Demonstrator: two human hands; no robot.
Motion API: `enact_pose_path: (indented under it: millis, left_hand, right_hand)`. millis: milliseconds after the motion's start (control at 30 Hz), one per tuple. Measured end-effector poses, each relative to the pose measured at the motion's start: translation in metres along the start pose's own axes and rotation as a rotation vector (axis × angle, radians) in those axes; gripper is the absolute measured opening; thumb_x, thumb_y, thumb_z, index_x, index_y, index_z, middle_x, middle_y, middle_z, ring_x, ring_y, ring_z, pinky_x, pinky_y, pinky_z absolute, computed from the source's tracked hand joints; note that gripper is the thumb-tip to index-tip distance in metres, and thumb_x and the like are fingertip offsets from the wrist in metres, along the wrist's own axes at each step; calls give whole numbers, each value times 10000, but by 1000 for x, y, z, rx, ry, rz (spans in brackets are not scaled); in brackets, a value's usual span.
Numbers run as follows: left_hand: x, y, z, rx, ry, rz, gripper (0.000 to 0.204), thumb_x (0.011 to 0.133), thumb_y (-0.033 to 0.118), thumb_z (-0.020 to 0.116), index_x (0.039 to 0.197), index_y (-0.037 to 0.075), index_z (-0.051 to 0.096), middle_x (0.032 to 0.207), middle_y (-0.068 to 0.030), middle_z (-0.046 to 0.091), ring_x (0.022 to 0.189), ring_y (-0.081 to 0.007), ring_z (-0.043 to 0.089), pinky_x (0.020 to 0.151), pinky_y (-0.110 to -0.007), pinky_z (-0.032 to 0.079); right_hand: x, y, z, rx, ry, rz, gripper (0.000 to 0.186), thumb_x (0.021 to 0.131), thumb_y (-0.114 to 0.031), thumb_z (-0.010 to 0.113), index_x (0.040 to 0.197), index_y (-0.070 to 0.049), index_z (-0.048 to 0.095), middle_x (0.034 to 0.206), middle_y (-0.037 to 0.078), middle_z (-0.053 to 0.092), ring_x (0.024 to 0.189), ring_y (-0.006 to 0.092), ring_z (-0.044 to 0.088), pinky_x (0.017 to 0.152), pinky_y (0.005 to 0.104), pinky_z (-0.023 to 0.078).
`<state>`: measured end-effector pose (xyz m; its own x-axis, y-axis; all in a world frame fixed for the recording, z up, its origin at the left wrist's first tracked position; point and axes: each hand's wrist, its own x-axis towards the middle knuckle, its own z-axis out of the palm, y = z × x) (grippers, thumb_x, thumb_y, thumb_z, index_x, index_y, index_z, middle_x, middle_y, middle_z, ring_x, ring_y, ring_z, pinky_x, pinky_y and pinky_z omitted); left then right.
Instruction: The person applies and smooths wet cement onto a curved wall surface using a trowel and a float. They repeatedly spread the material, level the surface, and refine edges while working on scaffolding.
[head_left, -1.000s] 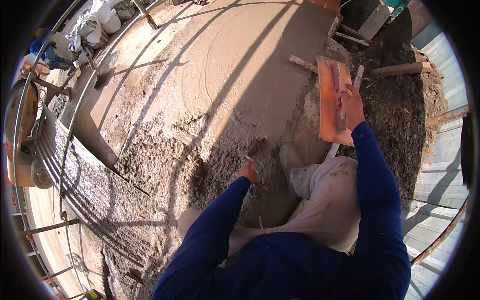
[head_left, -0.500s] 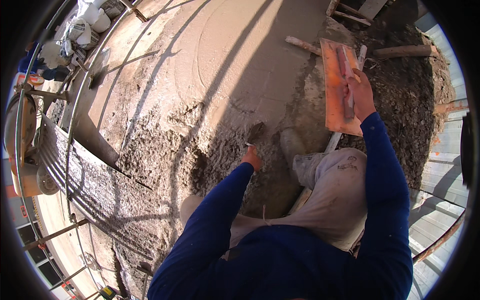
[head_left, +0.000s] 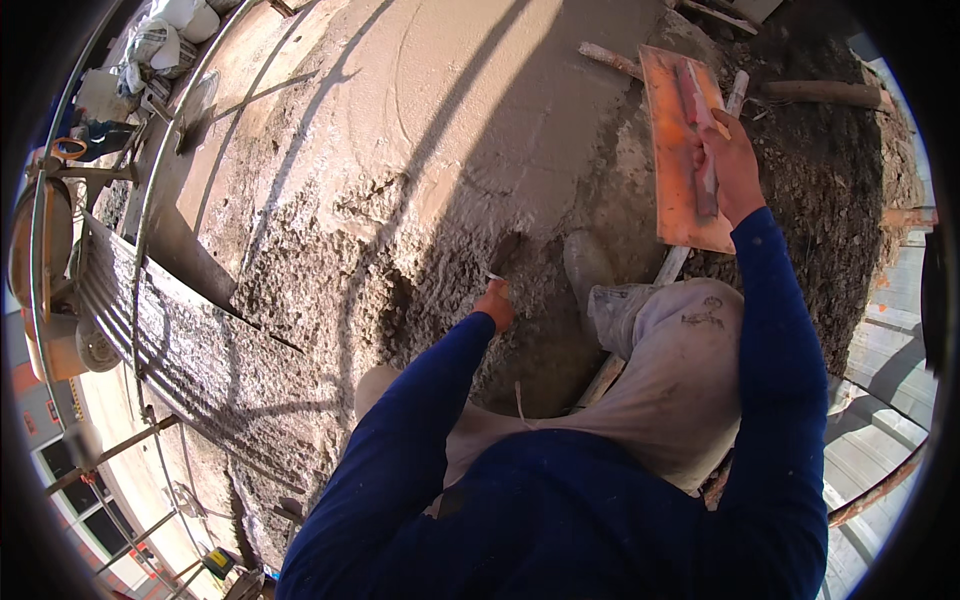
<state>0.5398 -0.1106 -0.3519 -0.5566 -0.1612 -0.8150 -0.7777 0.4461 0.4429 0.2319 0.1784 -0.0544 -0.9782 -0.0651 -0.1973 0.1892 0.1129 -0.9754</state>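
My left hand point(head_left: 495, 305) grips a small trowel point(head_left: 508, 255), its dark blade down at the rough, wet concrete point(head_left: 365, 280). My right hand point(head_left: 732, 165) is closed on the handle of a large orange rectangular float point(head_left: 675, 215), held over the right edge of the wet concrete, above some wooden pieces. Smoother, troweled concrete point(head_left: 450, 90) lies beyond both tools, crossed by long shadows. My knees and a boot point(head_left: 585, 260) are below and between my hands.
Metal railings point(head_left: 150, 200), a corrugated sheet point(head_left: 130, 320), filled sacks point(head_left: 175, 45) and a partly visible person point(head_left: 105, 138) are at left. Loose dark earth point(head_left: 825, 220), timber point(head_left: 815, 92) and pale metal sheeting point(head_left: 890, 350) are at right.
The view has shifted, so the ground and both hands sit higher in the picture. Both hands keep their grips; the tools look little moved relative to the ground.
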Motion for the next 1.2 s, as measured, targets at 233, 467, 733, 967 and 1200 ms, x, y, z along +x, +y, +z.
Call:
enact_pose_path:
  millis: [233,467,733,967,1200]
  left_hand:
    - [-88,-81,8,-28,-67,70,503,1050,200,539,1524,169,375,1165,-261,696,1068,-456,687,868,-538,525]
    - [-70,-66,-3,-89,-5,-86,543,951,110,592,1466,144,424,1017,-205,722,943,-378,734,772,-526,566]
    - [-119,-71,-51,40,-279,-5,584,975,182,566,1521,111,373,1165,-222,705,1140,-424,660,891,-562,542]
    - [-72,-56,30,285,-174,-46,679,986,248,568,1582,50,308,1266,-234,696,1311,-440,594,987,-579,515]
    - [-114,-77,-23,117,-316,51,687,988,255,566,1577,3,318,1328,-281,646,1278,-434,620,1008,-548,516]
  right_hand:
    - [1,-3,-8,-29,-23,-19,505,1014,-124,608,1472,23,457,944,63,644,734,126,576,658,298,504]
    - [10,1,37,-103,-153,-41,510,1048,-167,592,1506,7,452,940,48,643,738,106,567,665,268,503]
    - [31,13,10,-160,-183,-83,452,1084,-168,543,1507,-21,477,979,10,606,777,86,539,679,261,493]
    - [35,24,41,-231,-232,-63,431,1084,-144,545,1496,-36,477,981,8,612,765,85,540,675,257,491]
    - [10,8,42,-256,-261,-70,439,1077,-122,553,1497,-27,470,954,21,607,731,87,539,648,263,495]
